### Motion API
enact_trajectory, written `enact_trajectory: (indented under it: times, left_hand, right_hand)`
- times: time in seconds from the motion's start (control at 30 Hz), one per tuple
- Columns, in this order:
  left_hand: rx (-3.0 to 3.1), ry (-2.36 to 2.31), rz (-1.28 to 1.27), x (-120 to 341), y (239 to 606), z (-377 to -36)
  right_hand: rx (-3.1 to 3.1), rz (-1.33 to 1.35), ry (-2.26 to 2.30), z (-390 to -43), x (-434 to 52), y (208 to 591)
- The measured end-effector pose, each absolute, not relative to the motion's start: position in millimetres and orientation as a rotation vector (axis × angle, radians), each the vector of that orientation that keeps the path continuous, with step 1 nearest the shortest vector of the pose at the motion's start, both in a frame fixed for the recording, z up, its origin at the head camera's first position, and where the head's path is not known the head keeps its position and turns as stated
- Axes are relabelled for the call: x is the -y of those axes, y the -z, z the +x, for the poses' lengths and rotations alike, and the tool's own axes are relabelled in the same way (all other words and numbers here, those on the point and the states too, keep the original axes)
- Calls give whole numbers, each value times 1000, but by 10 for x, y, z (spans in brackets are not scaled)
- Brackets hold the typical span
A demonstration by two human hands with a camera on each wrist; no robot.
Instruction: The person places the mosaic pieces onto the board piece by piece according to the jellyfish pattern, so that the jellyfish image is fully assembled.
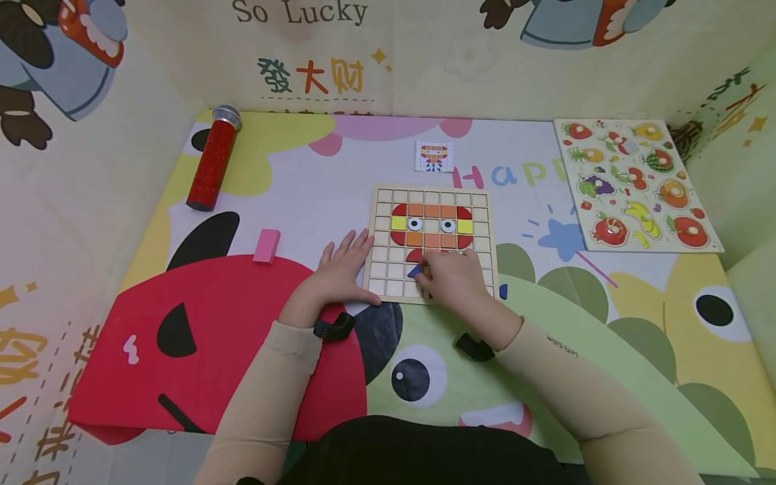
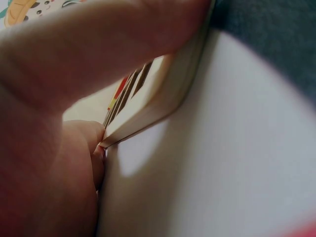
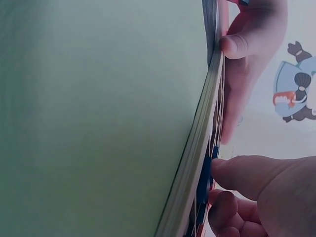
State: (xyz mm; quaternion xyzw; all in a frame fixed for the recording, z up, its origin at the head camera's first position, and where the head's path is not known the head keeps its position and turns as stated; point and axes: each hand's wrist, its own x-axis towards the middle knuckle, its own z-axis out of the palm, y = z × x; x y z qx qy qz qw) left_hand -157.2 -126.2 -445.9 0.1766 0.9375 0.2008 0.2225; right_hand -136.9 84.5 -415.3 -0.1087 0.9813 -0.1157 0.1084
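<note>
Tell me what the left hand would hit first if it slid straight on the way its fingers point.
Probably the board's red and yellow tiles: the left hand already rests on its left edge, fingers pointing up and right across empty cells.

Both forearms reach forward from the bottom of the head view, each in a beige sleeve with a dark strap at the wrist; the left hand [image 1: 339, 269] lies palm down with its fingers straight and spread, pointing ahead and slightly to the right; in the left wrist view its thumb [image 2: 96, 158] is tucked low while a finger stretches across the top of the frame; the right hand [image 1: 451, 277] sits just beside it, back upward, fingers curled down and bunched at the tips; the right wrist view shows its fingertips [image 3: 232, 173] pressed together, with the left hand's fingers beyond them; the hands are near, not touching.
</note>
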Motion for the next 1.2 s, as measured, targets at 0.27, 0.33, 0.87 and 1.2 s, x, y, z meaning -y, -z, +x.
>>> enact_trajectory:
  times: [0.27, 0.33, 0.87, 1.2]
  left_hand:
    - [-2588, -558, 483, 1256, 4472, -1572]
    - [-2584, -564, 482, 1253, 4472, -1566]
    - [-2594, -553, 497, 1269, 4473, -1565]
    - [-2592, -558, 497, 1263, 4493, -1585]
  right_hand:
    - [-2890, -300, 354, -1339, -926, 4100]
    - [-2889, -282, 392, -1327, -1012, 4064]
    - [-2753, -88, 441, -1110, -2022, 3972]
    - [-2726, -173, 395, -1046, -2156, 4050]
